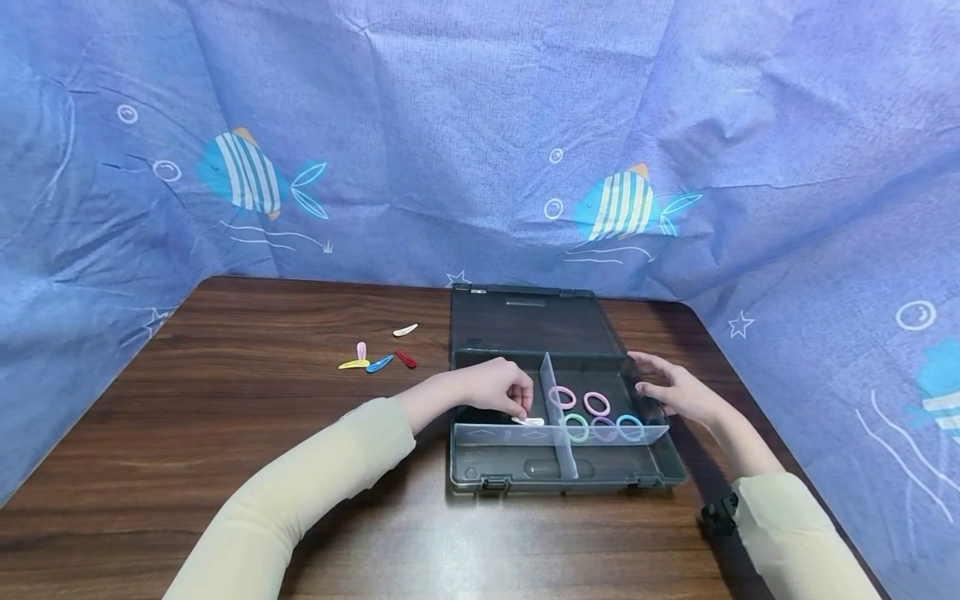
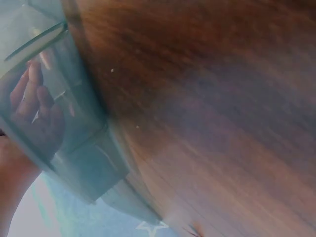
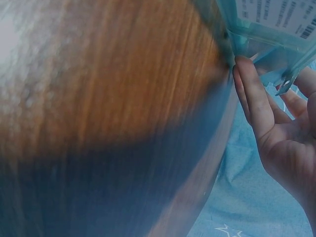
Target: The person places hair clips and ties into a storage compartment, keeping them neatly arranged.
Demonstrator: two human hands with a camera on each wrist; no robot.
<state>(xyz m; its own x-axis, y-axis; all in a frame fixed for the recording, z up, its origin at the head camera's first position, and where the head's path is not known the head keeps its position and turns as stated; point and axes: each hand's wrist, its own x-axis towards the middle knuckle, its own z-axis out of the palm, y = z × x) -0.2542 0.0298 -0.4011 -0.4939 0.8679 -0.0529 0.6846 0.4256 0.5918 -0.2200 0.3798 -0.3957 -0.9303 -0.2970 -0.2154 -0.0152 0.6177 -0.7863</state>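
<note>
At the back left of the box [image 1: 558, 487]: a white hair clip [image 1: 533, 422] lies low inside, just behind the long divider [image 1: 487, 433]; whether a second clip lies with it is too small to tell.
Left hand: your left hand [image 1: 498, 386] reaches into this compartment, fingers curled downward, with the tips pinching the clip at its left end; the left wrist view shows the fingers through the clear wall.
Right hand: your right hand [image 1: 686, 396] rests at the box's right side, fingers extended and thumb apart, touching the wall.
Back right compartment: you have two pink rings [image 1: 597, 404] here, with a green ring [image 1: 567, 428], a purple ring [image 1: 603, 419] and a blue ring [image 1: 630, 419] beside the long divider.
Lid: the dark see-through lid [image 1: 532, 321] lies open behind the box.
Loose clips: well to the left, on the brown surface [image 1: 225, 375], you see a cream clip [image 1: 406, 331] apart at the back, then a pink clip [image 1: 362, 350], a yellow clip [image 1: 353, 364], a blue clip [image 1: 380, 363] and a red clip [image 1: 406, 359] grouped closer to you.
Backdrop: blue cloth [image 1: 465, 167] with striped fish hangs beyond.
</note>
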